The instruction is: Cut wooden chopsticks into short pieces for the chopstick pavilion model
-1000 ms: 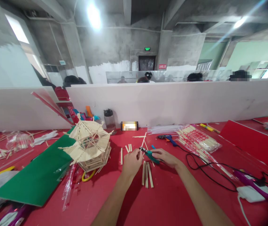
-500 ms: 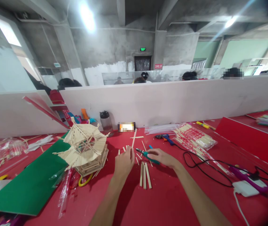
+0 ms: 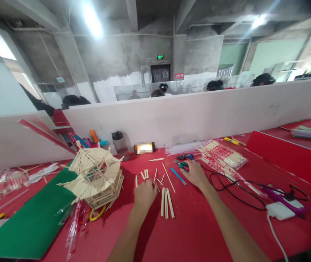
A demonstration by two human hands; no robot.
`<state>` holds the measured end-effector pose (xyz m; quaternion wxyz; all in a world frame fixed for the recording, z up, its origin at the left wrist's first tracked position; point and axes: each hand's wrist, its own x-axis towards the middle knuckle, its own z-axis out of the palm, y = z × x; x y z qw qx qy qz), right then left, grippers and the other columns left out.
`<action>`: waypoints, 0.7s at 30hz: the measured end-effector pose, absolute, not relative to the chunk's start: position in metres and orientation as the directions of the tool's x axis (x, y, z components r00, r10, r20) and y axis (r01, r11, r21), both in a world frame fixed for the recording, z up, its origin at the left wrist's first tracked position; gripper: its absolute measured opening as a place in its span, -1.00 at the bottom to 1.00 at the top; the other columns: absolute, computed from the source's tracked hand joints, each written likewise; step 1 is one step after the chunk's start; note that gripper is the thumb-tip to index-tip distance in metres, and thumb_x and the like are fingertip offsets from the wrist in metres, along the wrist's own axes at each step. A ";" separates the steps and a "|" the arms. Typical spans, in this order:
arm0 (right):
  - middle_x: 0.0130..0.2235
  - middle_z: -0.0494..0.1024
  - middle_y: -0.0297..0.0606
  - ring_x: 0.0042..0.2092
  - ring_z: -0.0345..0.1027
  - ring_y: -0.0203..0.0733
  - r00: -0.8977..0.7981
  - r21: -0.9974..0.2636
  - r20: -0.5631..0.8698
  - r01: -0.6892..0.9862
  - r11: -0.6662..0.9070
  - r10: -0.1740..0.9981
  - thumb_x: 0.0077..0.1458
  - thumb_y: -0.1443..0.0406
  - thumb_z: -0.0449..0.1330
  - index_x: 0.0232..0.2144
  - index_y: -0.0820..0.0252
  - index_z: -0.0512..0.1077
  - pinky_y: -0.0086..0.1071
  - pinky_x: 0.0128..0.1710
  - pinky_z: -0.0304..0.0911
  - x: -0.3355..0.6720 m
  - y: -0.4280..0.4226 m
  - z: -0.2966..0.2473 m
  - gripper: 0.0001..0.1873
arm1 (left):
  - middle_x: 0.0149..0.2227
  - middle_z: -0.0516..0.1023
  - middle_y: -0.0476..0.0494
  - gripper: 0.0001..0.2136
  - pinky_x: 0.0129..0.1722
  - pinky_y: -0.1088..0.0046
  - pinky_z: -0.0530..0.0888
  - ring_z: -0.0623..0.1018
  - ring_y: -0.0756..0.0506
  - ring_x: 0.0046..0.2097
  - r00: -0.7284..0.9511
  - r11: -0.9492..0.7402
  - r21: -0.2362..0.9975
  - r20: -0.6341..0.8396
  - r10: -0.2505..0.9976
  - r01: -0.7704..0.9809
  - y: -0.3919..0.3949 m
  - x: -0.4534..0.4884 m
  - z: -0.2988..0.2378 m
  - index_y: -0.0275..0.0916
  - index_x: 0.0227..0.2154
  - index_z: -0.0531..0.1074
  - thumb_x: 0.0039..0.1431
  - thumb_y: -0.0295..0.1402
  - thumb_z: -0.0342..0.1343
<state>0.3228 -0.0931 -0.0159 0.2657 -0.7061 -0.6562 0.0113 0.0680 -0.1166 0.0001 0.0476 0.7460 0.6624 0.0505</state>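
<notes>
Left hand: held low over the red table, well apart from the other hand, with its fingers drawn together; a thin stick is seen at the fingertips, but whether it is pinched cannot be told.
Right hand: reached forward, with its fingers curved over the pliers; how firmly they are gripped cannot be told.
Pliers: placed just beside the glue gun, their green handles partly covered by the fingers.
Blue rod: laid slantwise between the two hands, nearer the right one.
Loose sticks: scattered between the hands, one long and others short.
Cut sticks: spread in a narrow fan in front of the person, just right of the left hand.
Short sticks: set in a small group just beyond the left hand.
Stick model: stood left of the left hand, built with tiered, sloping roofs; the green board is partly covered by it.
Yellow loop: partly hidden under the near side of the model.
Back of table: the bottle and a small box-like thing, its front blurred, are stood before the white partition.
Right side: wrapped sticks are laid beyond a black cable; a white plug is rested against the purple power strip.
Beyond partition: the tops of several people's heads are seen.
</notes>
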 end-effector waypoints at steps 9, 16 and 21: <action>-0.04 0.35 -0.02 0.03 0.19 0.10 0.196 -0.240 0.143 0.958 -0.158 0.970 0.06 0.08 0.19 0.00 0.15 0.35 -0.18 -0.10 0.11 0.318 -0.093 -0.028 -0.52 | -0.25 0.60 -0.32 -0.68 -0.23 0.23 0.44 0.59 -0.30 -0.18 0.152 -0.152 0.101 0.005 0.988 0.983 -0.116 0.081 -0.012 -0.23 -0.20 0.48 0.26 -0.26 -0.17; -0.05 0.35 -0.03 0.01 0.19 0.08 0.148 -0.272 0.199 0.958 -0.090 0.969 0.08 0.16 0.19 -0.03 0.13 0.39 -0.16 -0.10 0.11 0.314 -0.093 -0.029 -0.60 | -0.24 0.61 -0.33 -0.70 -0.21 0.25 0.44 0.60 -0.28 -0.17 0.170 -0.168 0.108 -0.009 0.985 0.980 -0.116 0.088 -0.013 -0.24 -0.19 0.50 0.23 -0.29 -0.12; -0.15 0.41 -0.11 -0.09 0.25 -0.04 0.041 -0.351 0.428 0.928 0.125 0.903 0.13 0.25 0.15 -0.18 0.13 0.47 -0.24 -0.09 0.12 0.301 -0.092 -0.027 -0.80 | -0.23 0.60 -0.37 -0.72 -0.20 0.25 0.44 0.59 -0.28 -0.16 0.163 -0.157 0.113 -0.042 0.986 0.981 -0.113 0.085 -0.012 -0.27 -0.23 0.53 0.19 -0.32 -0.07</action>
